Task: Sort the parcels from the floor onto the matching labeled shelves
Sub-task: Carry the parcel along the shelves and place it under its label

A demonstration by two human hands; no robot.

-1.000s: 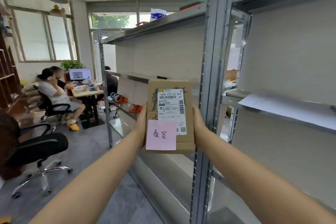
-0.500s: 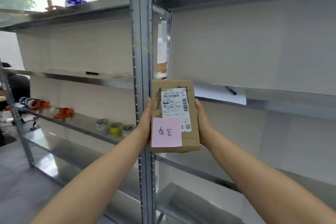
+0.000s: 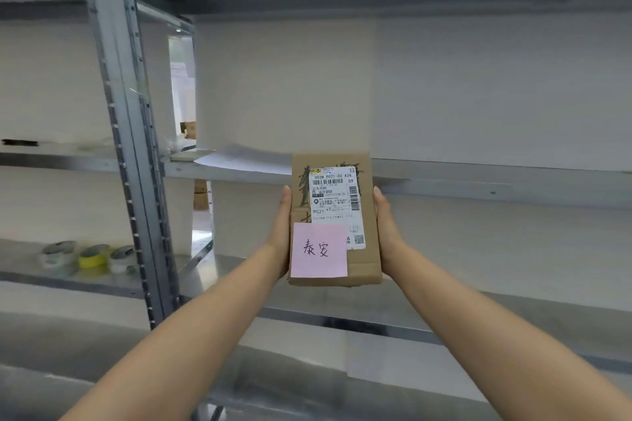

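Note:
A flat brown cardboard parcel [image 3: 367, 249] is held upright in front of me, its face toward the camera. It carries a white shipping label [image 3: 335, 195] and a pink sticky note [image 3: 318, 250] with handwritten characters. My left hand [image 3: 282, 232] presses its left edge and my right hand [image 3: 384, 232] presses its right edge. Behind the parcel runs the middle level of a grey metal shelf [image 3: 478, 181], with another level [image 3: 444, 328] below it. No shelf label is readable.
A slotted metal upright [image 3: 126, 147] stands at left between two shelf bays. White paper sheets [image 3: 239, 159] lie on the middle level. Three tape rolls [image 3: 89, 256] sit on the left bay's lower level. Cardboard boxes [image 3: 200, 195] show through the gap behind.
My view has swung right, from the office with seated people to the shelf bay. The upright has slid leftward in view. Both hands hold the parcel the same way throughout.

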